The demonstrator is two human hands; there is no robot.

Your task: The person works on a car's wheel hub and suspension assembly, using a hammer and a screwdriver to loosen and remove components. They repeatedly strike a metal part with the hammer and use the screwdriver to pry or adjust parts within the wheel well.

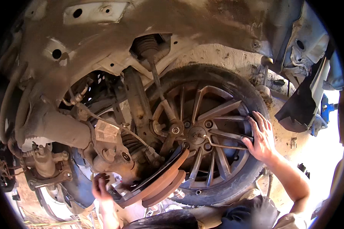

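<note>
My right hand (262,137) lies with fingers spread over the edge of a grey multi-spoke alloy wheel (221,168), where the rim meets the black tyre (256,95). Just below its thumb is the end of a thin bent metal rod (227,146), which lies across the spokes. At the lower left, my left hand (101,187) has its fingers curled close to the steering knuckle (107,160); what they hold, if anything, is hidden. A rusty brake disc (156,185) stands tilted between my hands, in front of the wheel.
Above the wheel, a tie rod (156,78) with a ribbed boot comes through the dusty wheel-well panel (202,23). A brake caliper (44,164) hangs at left beside a thick grey cylinder (65,124). A black liner flap (300,107) juts in at right.
</note>
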